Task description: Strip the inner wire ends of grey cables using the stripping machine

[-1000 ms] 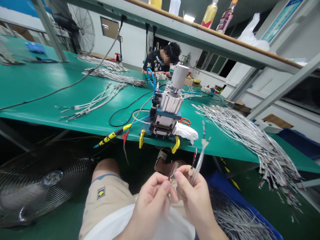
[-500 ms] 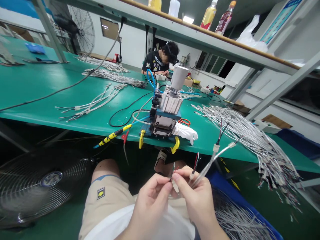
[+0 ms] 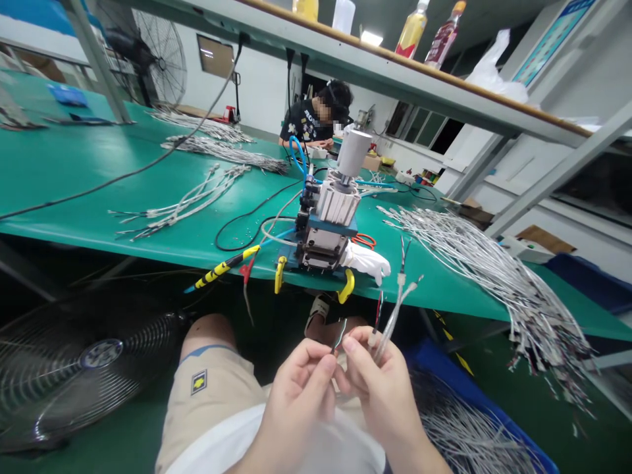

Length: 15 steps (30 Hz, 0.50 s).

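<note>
Over my lap, my left hand point(image 3: 306, 382) pinches the thin wires point(image 3: 339, 334) at a cable's end, dark and pale green strands showing above the fingertips. Close beside it on the right, my right hand point(image 3: 378, 375) is closed round several clear-sheathed cables point(image 3: 392, 322). Their stripped ends point up past the fingers, with red, black and white cores bare of the sheath. Thumb and index of the right hand nearly meet the left fingertips; what lies between them is partly hidden.
A pneumatic press point(image 3: 333, 204) is clamped at the edge of the green table point(image 3: 148, 243). Bundled cables point(image 3: 474, 263) lie to the right, more in a blue bin point(image 3: 518, 428) below. A floor fan point(image 3: 99, 355) stands at left. Across the table sits a co-worker point(image 3: 316, 115).
The cables in my right hand have swung left and lower, their tips nearer the press. My fingertips have shifted slightly, and the green and white wires show more clearly.
</note>
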Tool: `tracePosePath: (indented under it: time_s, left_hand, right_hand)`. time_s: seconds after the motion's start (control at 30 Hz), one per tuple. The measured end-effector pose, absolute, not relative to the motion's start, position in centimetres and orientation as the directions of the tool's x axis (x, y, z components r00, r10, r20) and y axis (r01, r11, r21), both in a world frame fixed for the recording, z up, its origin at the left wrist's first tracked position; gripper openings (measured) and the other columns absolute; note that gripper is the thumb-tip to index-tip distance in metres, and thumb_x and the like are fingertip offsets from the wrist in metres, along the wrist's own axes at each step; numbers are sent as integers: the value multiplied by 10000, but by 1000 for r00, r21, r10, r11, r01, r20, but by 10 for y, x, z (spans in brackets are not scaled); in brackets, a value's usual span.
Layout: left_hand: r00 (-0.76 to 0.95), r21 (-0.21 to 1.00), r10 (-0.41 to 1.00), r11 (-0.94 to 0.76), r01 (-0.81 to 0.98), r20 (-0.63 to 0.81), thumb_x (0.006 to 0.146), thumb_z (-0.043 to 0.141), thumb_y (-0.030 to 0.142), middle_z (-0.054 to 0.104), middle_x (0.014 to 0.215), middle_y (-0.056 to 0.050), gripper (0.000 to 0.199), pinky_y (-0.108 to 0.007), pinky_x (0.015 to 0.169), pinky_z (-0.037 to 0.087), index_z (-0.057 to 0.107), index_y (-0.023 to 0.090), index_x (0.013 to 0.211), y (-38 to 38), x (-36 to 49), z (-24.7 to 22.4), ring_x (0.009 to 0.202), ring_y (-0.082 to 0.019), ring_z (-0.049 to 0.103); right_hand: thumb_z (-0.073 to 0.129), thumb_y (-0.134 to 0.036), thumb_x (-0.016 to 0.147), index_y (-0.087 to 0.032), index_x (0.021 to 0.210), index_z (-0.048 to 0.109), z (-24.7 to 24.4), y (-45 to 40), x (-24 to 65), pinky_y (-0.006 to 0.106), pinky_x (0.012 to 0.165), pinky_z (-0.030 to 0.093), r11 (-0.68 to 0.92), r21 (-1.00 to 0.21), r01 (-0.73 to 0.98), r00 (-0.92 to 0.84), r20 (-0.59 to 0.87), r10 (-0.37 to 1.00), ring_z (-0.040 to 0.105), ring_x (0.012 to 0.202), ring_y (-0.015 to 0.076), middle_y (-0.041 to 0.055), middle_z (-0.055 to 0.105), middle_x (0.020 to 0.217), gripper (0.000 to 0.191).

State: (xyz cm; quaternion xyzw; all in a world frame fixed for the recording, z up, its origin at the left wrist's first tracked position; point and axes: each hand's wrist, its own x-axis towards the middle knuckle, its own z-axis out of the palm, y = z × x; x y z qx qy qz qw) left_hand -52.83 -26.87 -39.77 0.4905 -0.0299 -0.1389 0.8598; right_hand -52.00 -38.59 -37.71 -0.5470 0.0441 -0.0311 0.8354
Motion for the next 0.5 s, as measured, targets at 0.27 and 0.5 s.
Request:
tracePosePath:
  time_s: [0.27,0.5]
  left_hand:
    - [965,857,-240,472,207,-101,874,627,403,629,674,-15,267,-181,445,306,541,153,842,-269,-527,-395,433,-54,452]
    - [954,804,-289,546,236,-83,922,563,383,619,680,-1,242,-173,453,298,524,160,838,-269,-526,-397,429,-35,444]
  right_hand:
    - [810,-273,798,-154,778,658,-372,-384,-518,171,410,406,427,-904,-11,1000,-17,-10,470,418,87,-10,568,590,194]
    - [800,-291,805,-163,740,654,-376,-379,-520,158,407,364,450,-892,50,998,22,-67,448,427,85,-22,541,555,205]
